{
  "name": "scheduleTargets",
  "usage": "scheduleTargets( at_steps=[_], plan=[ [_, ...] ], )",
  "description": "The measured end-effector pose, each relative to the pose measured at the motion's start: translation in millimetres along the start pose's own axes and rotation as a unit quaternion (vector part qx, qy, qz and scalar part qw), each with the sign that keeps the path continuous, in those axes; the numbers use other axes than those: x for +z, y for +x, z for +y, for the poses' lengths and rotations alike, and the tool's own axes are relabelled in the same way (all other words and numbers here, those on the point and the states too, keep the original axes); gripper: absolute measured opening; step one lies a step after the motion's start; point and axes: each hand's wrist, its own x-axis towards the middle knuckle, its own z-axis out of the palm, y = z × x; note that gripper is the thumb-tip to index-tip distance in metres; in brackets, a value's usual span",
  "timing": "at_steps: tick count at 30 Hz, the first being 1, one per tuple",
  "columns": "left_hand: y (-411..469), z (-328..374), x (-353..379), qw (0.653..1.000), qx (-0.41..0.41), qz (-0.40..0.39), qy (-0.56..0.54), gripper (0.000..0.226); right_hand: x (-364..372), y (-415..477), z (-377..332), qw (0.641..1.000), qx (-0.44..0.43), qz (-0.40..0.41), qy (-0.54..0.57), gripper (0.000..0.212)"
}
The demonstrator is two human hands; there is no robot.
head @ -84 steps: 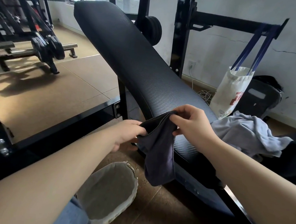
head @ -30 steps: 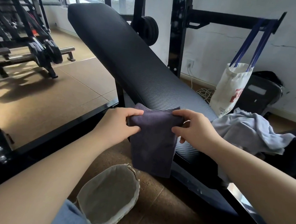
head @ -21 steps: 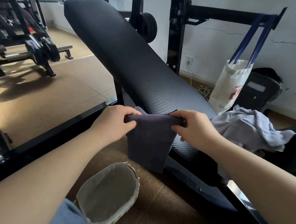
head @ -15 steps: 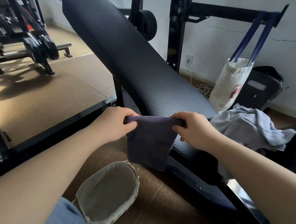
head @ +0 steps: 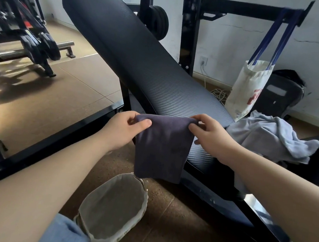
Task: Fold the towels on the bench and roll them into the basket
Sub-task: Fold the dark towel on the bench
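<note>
Your left hand (head: 123,128) and right hand (head: 211,135) each pinch a top corner of the folded dark towel (head: 161,148), grip closed on the cloth; it hangs over the counter's (head: 141,59) near edge. The basket (head: 113,209) sits on the floor directly below. A crumpled pale towel (head: 271,136) lies toward the counter's right end, just beside your right hand. A tote bag (head: 248,89) hangs behind it.
</note>
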Motion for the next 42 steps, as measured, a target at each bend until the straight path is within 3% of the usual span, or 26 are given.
scheduleTargets(
  at_steps=[3,7,10,14,18,23,28,32,35,38,42],
  plan=[
    [5,-1,1,0.999,0.006,0.044,-0.017,0.02,5,4,2,0.993,0.016,0.012,0.115,0.019],
    [12,-3,3,0.994,-0.001,0.086,-0.067,0.029,11,8,3,0.984,0.023,0.027,0.176,0.023],
    [15,-1,1,0.989,-0.003,0.125,-0.083,0.031,15,15,4,0.987,0.014,0.065,0.143,0.023],
    [22,2,-2,0.989,0.025,0.12,-0.087,0.01,18,30,-2,0.993,-0.015,0.108,0.054,0.009],
    [37,3,-8,0.985,0.026,0.09,-0.145,0.017,21,47,-11,0.996,-0.025,0.071,0.051,0.015],
    [44,4,-14,0.982,0.105,0.153,-0.018,0.029,22,56,-8,0.991,-0.094,0.056,0.077,0.026],
    [48,-5,-13,0.981,0.127,0.142,-0.031,0.031,26,57,1,0.986,-0.104,0.005,0.128,0.025],
    [43,-15,-18,0.982,0.178,0.047,-0.041,0.033,24,51,4,0.995,-0.059,-0.035,0.069,0.04],
    [45,-16,-19,0.98,0.188,0.05,0.033,0.051,21,48,0,0.996,-0.063,-0.037,-0.051,0.055],
    [43,-11,-17,0.973,0.199,0.058,0.101,0.056,18,48,-2,0.983,-0.098,-0.035,-0.15,0.061],
    [39,-8,-14,0.964,0.208,0.054,0.159,0.055,11,45,-1,0.975,-0.133,-0.012,-0.18,0.056]
  ],
)
